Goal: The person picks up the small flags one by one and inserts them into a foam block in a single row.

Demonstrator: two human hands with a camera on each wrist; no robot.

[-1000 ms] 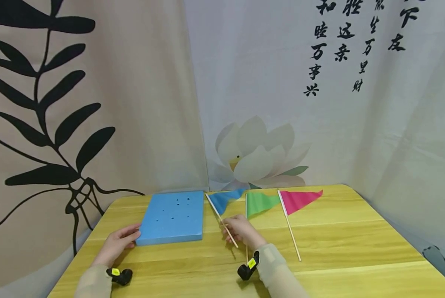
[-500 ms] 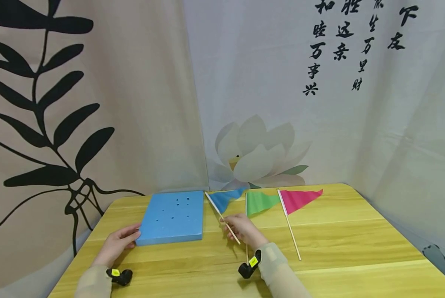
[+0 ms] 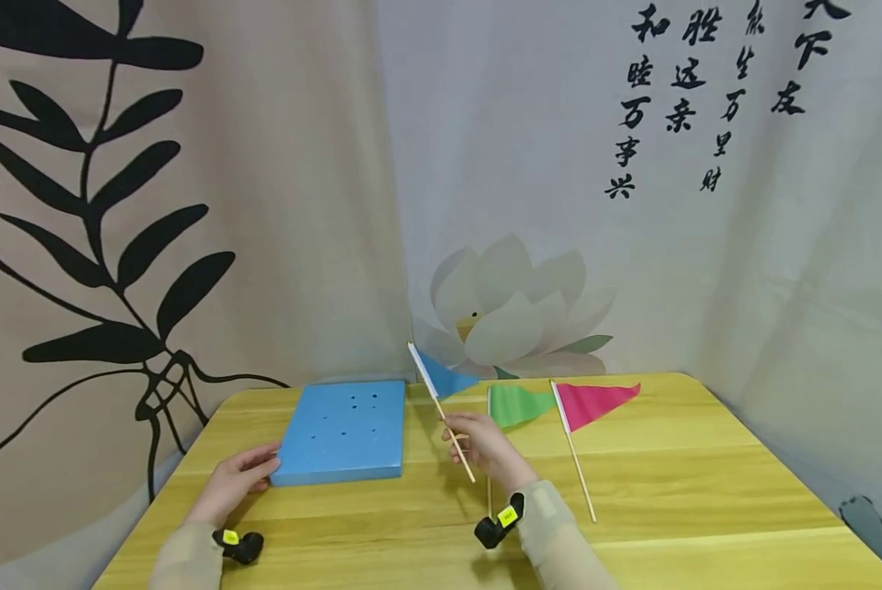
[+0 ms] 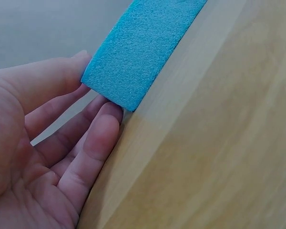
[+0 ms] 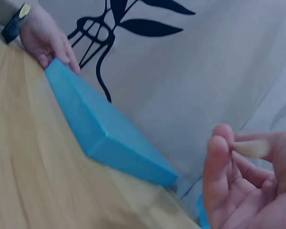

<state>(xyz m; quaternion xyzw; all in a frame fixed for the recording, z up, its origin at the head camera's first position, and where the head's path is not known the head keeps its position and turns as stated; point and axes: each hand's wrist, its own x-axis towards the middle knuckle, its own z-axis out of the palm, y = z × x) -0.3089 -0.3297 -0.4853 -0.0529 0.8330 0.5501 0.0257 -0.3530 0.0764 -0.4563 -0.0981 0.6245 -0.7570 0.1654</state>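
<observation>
- Left hand (image 3: 236, 483): rests on the counter (image 3: 670, 492) at the near left corner of the blue foam block (image 3: 341, 430). Fingers (image 4: 102, 131) are straight and relaxed, their tips touching the block's corner and side wall; nothing is gripped.
- Right hand (image 3: 485, 447): raised just above the counter, right of the foam block. Fingers (image 5: 219, 167) are curled narrow, pinching the wooden stick of the blue flag (image 3: 441, 378).
- Blue flag: off the counter, stick tilted with its top leaning toward the foam block. The pennant hangs at the upper end, just beyond the block's far right corner.
- Foam block: lies flat on the counter, left of centre, with several small dark holes in its top face. The right wrist view shows it as a thick slab with the left hand at its far corner.
- Green flag (image 3: 518, 404): lies flat on the counter right of the foam block, just beyond the right hand; its stick runs under that hand.
- Pink flag (image 3: 596, 399): lies flat further right of the foam block, beside the green flag, apart from both hands.
- Backdrop: printed cloth hangs behind the foam block.
</observation>
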